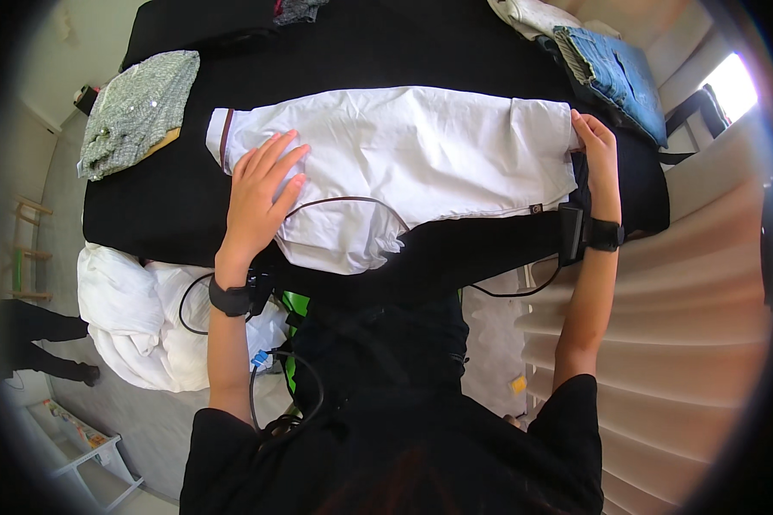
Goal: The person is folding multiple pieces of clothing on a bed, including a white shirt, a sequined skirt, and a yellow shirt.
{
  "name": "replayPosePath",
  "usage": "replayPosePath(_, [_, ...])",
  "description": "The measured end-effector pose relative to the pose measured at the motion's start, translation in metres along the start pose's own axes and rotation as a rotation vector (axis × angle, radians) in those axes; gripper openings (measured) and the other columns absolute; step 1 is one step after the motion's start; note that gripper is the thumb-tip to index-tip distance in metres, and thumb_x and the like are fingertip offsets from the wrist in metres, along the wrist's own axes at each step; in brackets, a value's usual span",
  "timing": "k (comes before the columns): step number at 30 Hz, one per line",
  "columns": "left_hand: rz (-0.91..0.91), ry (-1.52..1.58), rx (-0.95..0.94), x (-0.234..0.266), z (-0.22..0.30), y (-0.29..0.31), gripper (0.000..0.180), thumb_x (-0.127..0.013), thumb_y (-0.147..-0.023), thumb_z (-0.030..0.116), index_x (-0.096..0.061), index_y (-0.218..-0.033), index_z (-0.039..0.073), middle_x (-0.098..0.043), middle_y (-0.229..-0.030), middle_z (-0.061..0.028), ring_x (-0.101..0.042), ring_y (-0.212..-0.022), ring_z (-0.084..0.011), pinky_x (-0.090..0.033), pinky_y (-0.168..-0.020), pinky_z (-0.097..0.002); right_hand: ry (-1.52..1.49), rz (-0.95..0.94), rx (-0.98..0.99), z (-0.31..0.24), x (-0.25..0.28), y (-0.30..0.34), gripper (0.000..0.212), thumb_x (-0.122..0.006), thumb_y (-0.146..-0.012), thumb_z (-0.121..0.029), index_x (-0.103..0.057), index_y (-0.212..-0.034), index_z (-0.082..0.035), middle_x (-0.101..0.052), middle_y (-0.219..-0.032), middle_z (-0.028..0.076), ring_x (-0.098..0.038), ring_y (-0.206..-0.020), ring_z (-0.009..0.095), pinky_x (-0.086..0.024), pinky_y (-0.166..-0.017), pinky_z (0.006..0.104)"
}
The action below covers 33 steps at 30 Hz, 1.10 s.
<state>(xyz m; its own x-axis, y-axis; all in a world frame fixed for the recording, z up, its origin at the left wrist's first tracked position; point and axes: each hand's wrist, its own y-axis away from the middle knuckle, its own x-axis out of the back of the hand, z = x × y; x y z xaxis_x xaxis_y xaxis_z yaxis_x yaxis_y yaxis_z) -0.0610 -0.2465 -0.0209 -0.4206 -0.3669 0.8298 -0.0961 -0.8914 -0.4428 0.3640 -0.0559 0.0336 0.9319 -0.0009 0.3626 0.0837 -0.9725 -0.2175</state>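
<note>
The white garment [438,154] lies spread across the black tabletop [386,47], brown-trimmed end to the left; the left hand [262,190] rests open and flat near that end; the right hand [598,144] seems to pinch the right end; this looks like straightening; the next move likely calls for smoothing the rumpled near edge.

The left hand [262,190] hides part of the white garment [421,154]; the top edge crops grey cloth [300,11].
</note>
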Motion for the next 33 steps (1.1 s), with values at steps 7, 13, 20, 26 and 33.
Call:
replayPosePath(7, [0.032,0.010,-0.012,-0.001,-0.001,0.001,0.034,-0.049,-0.089,0.023,-0.056,-0.119,0.011,-0.048,-0.133,-0.0068,-0.038,-0.127,-0.0247,-0.023,-0.105,-0.0392,0.453,0.397,0.273,-0.001,-0.009,0.003,0.021,-0.063,-0.085,-0.019,-0.063,-0.084,0.002,-0.061,-0.067,0.006,-0.052,-0.060,0.010,-0.045,-0.060,0.0254])
replayPosePath(13, [0.027,-0.021,-0.005,-0.001,0.000,0.000,0.035,-0.047,-0.088,0.023,-0.056,-0.121,0.012,-0.048,-0.133,-0.0064,-0.038,-0.127,-0.0263,-0.024,-0.104,-0.0391,0.781,0.024,0.080,0.000,-0.022,0.035,0.029,-0.064,-0.084,-0.027,-0.063,-0.085,0.002,-0.056,-0.061,0.008,-0.045,-0.052,0.012,-0.039,-0.051,0.0283])
replayPosePath(20, [0.036,-0.013,-0.009,-0.001,0.000,0.002,0.036,-0.046,-0.089,0.023,-0.056,-0.121,0.011,-0.048,-0.133,-0.0066,-0.038,-0.127,-0.0261,-0.024,-0.104,-0.0389,-0.118,0.304,-0.043,-0.010,-0.002,0.059,0.021,-0.063,-0.085,-0.023,-0.062,-0.075,-0.005,-0.044,-0.066,-0.010,-0.035,-0.062,0.003,-0.025,-0.056,0.0199])
replayPosePath(26, [0.026,0.000,-0.002,-0.002,-0.001,0.001,0.035,-0.047,-0.089,0.023,-0.055,-0.121,0.011,-0.047,-0.133,-0.0071,-0.038,-0.127,-0.0255,-0.023,-0.105,-0.0395,0.368,0.529,0.092,0.021,-0.011,0.083,0.032,-0.067,-0.083,-0.025,-0.058,-0.068,0.001,-0.049,-0.058,-0.003,-0.041,-0.055,0.004,-0.030,-0.049,0.0203])
replayPosePath(33, [0.038,0.005,0.001,-0.004,-0.002,0.003,0.034,-0.048,-0.089,0.023,-0.056,-0.120,0.012,-0.047,-0.133,-0.0072,-0.038,-0.128,-0.0241,-0.022,-0.105,-0.0393,0.081,0.590,-0.360,0.020,-0.018,0.134,0.053,-0.053,-0.087,-0.052,-0.061,-0.071,-0.002,-0.052,-0.054,0.001,-0.046,-0.042,0.007,-0.035,-0.039,0.0188])
